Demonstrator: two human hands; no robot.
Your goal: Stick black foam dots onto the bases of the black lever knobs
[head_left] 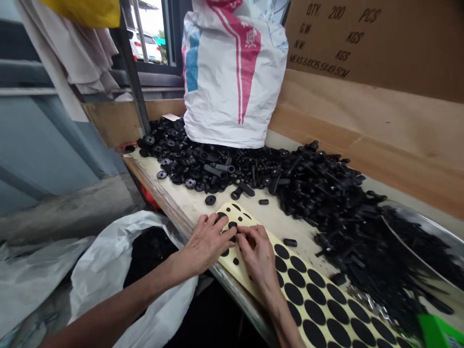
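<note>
A sheet of black adhesive dots (300, 285) is found lying across the edge of the bench (188, 203). The left hand (206, 239) and right hand (255, 251) are placed on its upper end, with fingertips (241, 232) curled against it; any grasp of a dot cannot be confirmed. Black plastic parts (326, 208) are heaped beyond.

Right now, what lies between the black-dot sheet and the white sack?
Head view: a stray black disc on the bench top, then a heap of black plastic parts against the sack.
</note>
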